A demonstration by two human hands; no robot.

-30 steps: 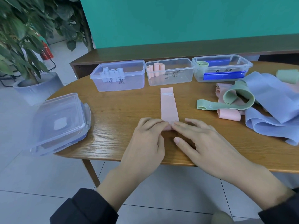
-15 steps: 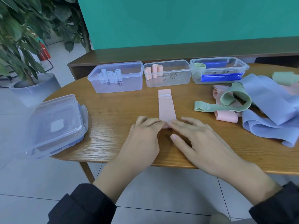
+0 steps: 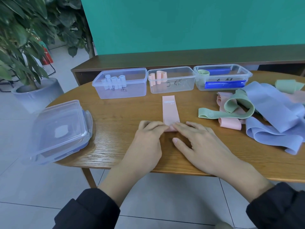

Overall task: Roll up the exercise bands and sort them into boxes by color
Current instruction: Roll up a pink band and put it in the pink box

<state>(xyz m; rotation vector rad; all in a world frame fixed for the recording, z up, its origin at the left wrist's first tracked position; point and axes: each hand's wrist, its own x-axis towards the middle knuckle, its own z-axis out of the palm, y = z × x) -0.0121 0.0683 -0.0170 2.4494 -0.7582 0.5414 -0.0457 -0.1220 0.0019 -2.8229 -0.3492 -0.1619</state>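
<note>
The pink band (image 3: 170,111) lies flat on the counter (image 3: 115,116), its near end now rolled slightly further than a moment ago. Both hands, left (image 3: 145,146) and right (image 3: 203,146), press this small roll with flat fingertips. The middle box (image 3: 171,80) waits behind.

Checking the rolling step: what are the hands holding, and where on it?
Both the left hand and right hand press the near, rolled end of the pink band with their fingertips.
</note>
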